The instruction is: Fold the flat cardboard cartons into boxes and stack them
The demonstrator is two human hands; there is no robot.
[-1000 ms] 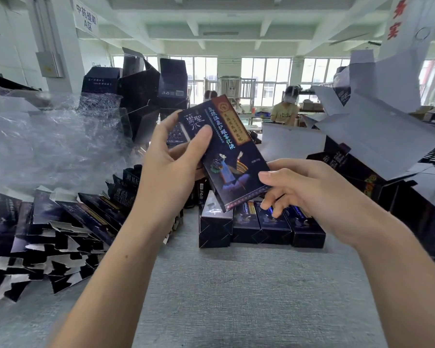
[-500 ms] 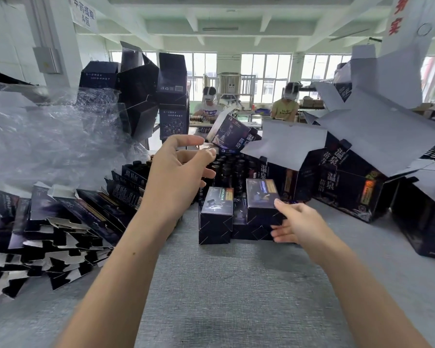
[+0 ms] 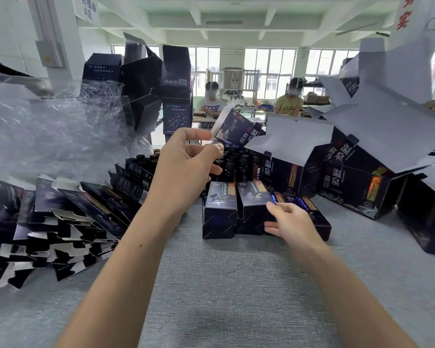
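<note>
My left hand is raised, fingers loosely curled, holding nothing. My right hand, fingers nearly straight, touches the folded box just ahead of it on the table. Flat cartons lie heaped left of my left hand.

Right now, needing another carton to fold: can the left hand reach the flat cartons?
Probably yes: the left hand holds nothing, and the flat cartons lie uncovered just left of it.

Grey table: folded boxes, flat cartons.
</note>
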